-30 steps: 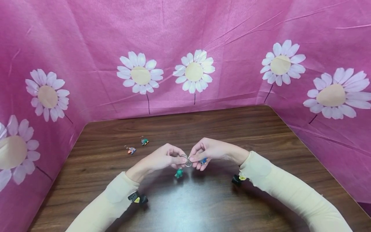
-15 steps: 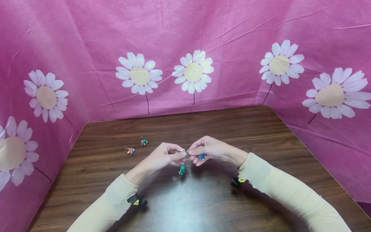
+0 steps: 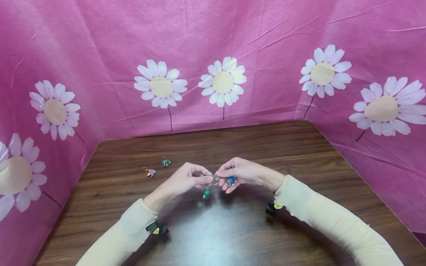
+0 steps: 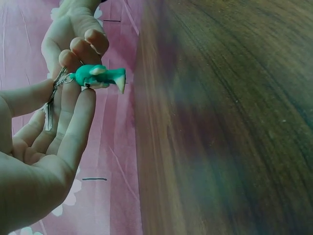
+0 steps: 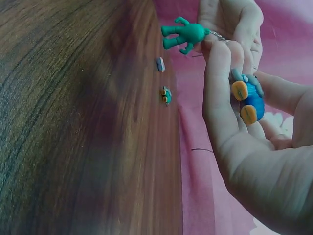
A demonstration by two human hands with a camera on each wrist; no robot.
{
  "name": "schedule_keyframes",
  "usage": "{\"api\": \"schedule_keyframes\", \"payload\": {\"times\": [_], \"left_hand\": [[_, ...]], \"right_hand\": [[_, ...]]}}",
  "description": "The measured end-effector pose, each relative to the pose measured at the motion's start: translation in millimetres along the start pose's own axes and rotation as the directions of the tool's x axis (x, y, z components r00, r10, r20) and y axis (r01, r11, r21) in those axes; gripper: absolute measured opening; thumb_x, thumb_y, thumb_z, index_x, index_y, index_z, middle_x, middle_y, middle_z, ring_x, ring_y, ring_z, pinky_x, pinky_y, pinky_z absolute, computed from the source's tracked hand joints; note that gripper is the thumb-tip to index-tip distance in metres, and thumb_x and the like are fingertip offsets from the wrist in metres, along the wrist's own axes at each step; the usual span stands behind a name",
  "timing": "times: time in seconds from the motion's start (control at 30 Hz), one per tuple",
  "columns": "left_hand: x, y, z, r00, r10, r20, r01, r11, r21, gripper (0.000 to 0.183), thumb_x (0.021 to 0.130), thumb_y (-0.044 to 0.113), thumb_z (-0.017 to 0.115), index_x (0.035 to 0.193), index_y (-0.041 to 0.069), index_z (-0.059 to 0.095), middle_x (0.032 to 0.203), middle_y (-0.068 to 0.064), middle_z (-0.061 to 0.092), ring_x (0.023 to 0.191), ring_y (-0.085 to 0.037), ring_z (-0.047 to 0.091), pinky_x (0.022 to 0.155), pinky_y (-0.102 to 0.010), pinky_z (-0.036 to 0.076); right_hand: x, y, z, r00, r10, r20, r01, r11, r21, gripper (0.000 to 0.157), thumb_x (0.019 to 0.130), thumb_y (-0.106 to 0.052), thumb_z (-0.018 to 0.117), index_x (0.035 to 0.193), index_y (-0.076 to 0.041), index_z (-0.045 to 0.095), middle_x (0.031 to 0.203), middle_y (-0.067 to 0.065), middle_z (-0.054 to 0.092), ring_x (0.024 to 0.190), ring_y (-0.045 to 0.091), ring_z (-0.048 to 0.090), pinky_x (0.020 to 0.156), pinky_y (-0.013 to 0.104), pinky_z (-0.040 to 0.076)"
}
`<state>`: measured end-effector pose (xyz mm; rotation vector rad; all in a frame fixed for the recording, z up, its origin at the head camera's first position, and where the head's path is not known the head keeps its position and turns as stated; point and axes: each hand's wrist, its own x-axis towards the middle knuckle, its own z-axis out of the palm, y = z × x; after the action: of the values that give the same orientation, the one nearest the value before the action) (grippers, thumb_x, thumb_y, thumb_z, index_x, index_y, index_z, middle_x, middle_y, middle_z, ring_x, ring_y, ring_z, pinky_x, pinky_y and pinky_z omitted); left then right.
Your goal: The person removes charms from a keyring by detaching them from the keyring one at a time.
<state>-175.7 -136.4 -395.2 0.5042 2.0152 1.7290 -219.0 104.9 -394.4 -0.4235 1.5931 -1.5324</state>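
Over the middle of the table, my left hand [image 3: 191, 181] pinches a metal key ring [image 3: 214, 180] between thumb and fingers. A green figure [image 4: 93, 77] hangs from it on a short chain, and what looks like a silver key [image 4: 48, 117] shows beside the thumb. Close opposite, my right hand [image 3: 241, 173] pinches the small ring [image 3: 217, 176] of another keychain. Its blue figure [image 5: 253, 100], with orange feet and grey arms, lies against the curled fingers. The two rings overlap between the fingertips in the head view; whether they are linked I cannot tell.
Two more small figure keychains lie on the wooden table [image 3: 266, 144], left of the hands: a green-and-grey one [image 3: 166, 162] and an orange-and-blue one [image 3: 151, 173]. A pink cloth [image 3: 273, 44] with white daisies surrounds the table's back and sides.
Both hands have lifted the rings slightly. The green figure has swung and turned below the left hand. More of the blue figure shows under the right fingers.
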Motion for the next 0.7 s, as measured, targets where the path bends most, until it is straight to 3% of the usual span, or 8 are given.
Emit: {"api": "schedule_keyframes", "payload": {"times": [0.23,0.43,0.7], "left_hand": [[0.0,1.5,-0.5,0.998,-0.026,0.054,0.025,1.000,0.011,0.017,0.096,0.006,0.068,0.103,-0.008,0.072,0.094,-0.025,0.072,0.091,-0.041,0.070,0.081,-0.041,0.061],[0.3,1.8,0.4,0.996,-0.023,0.090,0.022,1.000,0.014,0.017,0.095,0.005,0.068,0.102,-0.010,0.071,0.092,-0.026,0.072,0.086,-0.031,0.071,0.080,-0.041,0.061],[0.4,0.9,0.9,0.996,-0.038,0.081,0.037,0.999,0.009,0.015,0.095,0.005,0.068,0.102,-0.008,0.073,0.095,-0.032,0.070,0.083,-0.024,0.070,0.079,-0.040,0.062]], "right_hand": [[-1.1,0.2,-0.1,0.999,-0.027,0.027,0.028,0.999,-0.038,0.021,0.103,-0.012,0.059,0.110,0.006,0.067,0.083,0.010,0.072,0.070,0.014,0.068,0.079,0.047,0.061],[-2.6,-1.8,1.5,0.999,-0.050,0.021,0.051,0.998,-0.047,0.020,0.102,-0.011,0.060,0.110,0.006,0.068,0.083,0.009,0.072,0.069,0.013,0.068,0.079,0.046,0.061],[-2.7,-0.1,3.3,0.996,-0.088,0.014,0.088,0.995,-0.046,0.020,0.102,-0.013,0.061,0.110,0.004,0.068,0.084,0.008,0.071,0.070,0.013,0.067,0.078,0.044,0.062]]}}
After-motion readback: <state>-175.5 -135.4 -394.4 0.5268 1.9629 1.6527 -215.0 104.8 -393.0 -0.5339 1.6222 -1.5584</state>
